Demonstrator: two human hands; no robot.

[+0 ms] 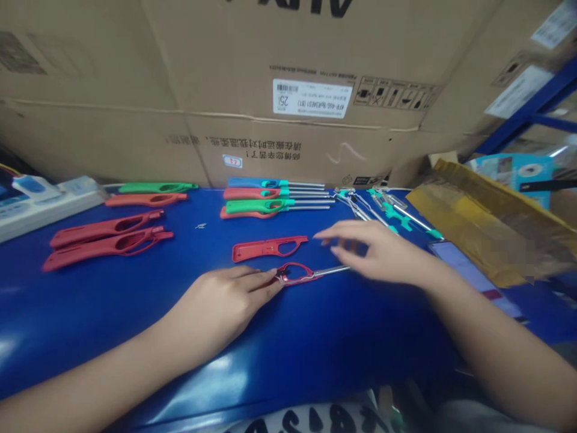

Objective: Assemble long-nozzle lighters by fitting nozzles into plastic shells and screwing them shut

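The left hand (229, 294) holds the open red lighter (298, 281) down on the table (324, 349), presumably to steady it, while the right hand (378, 248), loosely parted, is just beside its tube (332, 270).

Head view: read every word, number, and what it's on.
"KFR-46G/BpR3AES1 (B1)": white label
"25": same label
"师傅您辛苦了!": cardboard box
"请在搬运时对我温柔些,谢谢您!": same box
All upside down.
Cut off: large box letters; cloth lettering.
Too blurred: sticker, other print.
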